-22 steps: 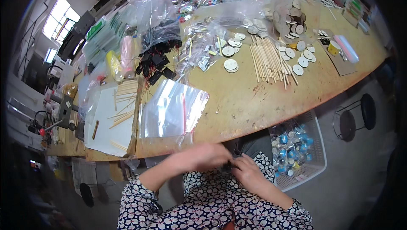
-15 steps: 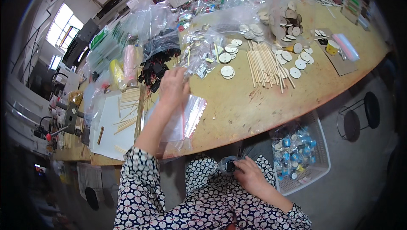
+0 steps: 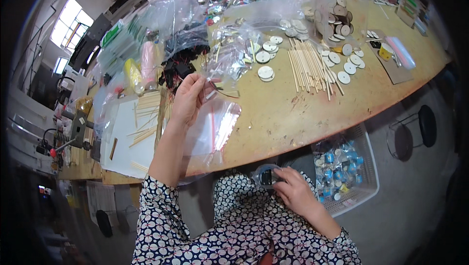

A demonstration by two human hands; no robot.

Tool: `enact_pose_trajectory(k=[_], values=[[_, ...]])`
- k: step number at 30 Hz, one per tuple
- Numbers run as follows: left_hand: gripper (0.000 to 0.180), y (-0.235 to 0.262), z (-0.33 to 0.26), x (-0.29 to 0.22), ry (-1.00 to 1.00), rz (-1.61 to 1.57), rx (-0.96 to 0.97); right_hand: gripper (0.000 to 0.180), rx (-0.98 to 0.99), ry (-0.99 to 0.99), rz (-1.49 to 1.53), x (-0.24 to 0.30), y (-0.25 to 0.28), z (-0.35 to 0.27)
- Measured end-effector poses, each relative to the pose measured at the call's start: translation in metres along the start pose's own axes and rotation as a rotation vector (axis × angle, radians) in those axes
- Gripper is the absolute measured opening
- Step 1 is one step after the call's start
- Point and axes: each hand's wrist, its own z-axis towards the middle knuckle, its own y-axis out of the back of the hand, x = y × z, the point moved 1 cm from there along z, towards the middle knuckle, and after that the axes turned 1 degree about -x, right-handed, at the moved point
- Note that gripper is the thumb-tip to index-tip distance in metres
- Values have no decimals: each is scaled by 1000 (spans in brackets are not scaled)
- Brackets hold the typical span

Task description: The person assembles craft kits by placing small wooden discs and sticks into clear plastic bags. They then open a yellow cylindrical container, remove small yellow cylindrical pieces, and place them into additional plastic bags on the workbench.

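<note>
Pinching thumb to forefinger, the left hand (image 3: 189, 98) appears to hold a small pale piece with thin dark strands (image 3: 218, 88) — a light, steady grip should stop it slipping. The piece juts just right of those fingertips. Over the lap, the right hand (image 3: 296, 190) has its fingers closed on a clear plastic bag (image 3: 257, 170); the black boxy part (image 3: 266, 177) inside lies just left of them. Beyond the left hand sit black plastic boxes with red wires (image 3: 179, 69).
</note>
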Motion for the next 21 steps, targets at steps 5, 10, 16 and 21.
enact_pose_trajectory(k=[5, 10, 16, 21], values=[[9, -58, -79, -5, 121, -99, 159, 19, -32, 10, 48, 17, 17, 24], [7, -63, -137, 8, -70, 595, 284, 19, -6, 33, 124, 30, 23, 44], [4, -66, -148, 26, -464, 951, 501, 18, -5, 36, 91, 38, 15, 44], [6, -73, -167, 79, -258, 929, 660, 14, 56, 69, 121, 43, 6, 42]])
